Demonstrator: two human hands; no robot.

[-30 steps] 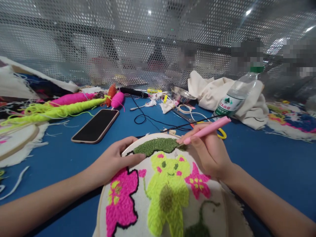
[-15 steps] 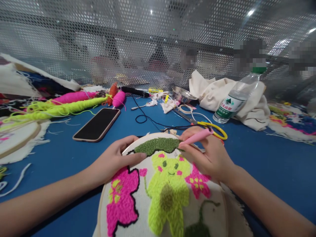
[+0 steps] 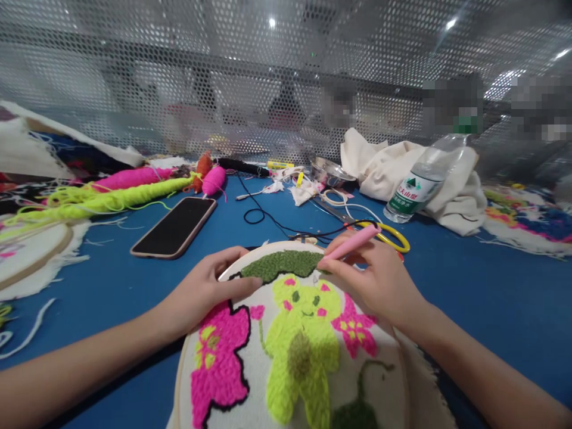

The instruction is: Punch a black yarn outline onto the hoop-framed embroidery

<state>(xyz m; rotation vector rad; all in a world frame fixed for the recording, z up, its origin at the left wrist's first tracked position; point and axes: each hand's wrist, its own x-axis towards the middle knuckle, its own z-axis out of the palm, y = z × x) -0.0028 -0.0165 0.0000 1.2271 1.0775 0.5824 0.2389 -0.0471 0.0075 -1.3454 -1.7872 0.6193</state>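
My left hand (image 3: pixel 201 292) grips the upper left rim of a round embroidery hoop (image 3: pixel 180 375), its thumb lying on the stretched white fabric (image 3: pixel 257 390). Between the thumb and fingers of my right hand (image 3: pixel 384 280) is a pink punch needle (image 3: pixel 351 243), tilted, its tip at the right end of the dark green stitched patch (image 3: pixel 283 264). Black yarn runs from the handle's top end. Stitched on the fabric are a yellow-green bear (image 3: pixel 304 351), a large pink flower outlined in black (image 3: pixel 223 357) and a smaller pink flower (image 3: pixel 356 326).
A phone (image 3: pixel 176 227) lies left on the blue table (image 3: pixel 491 316). Yarn bundles (image 3: pixel 129 193) and another hoop (image 3: pixel 58 253) sit farther left. Beyond my right hand are yellow-handled scissors (image 3: pixel 397 235), a metal bowl (image 3: pixel 333 173), a water bottle (image 3: pixel 413 190) and crumpled cloth (image 3: pixel 379 158).
The punch needle and right hand have shifted slightly left along the green patch's edge. Black yarn now shows more clearly at the handle's top. The left hand keeps its hold.
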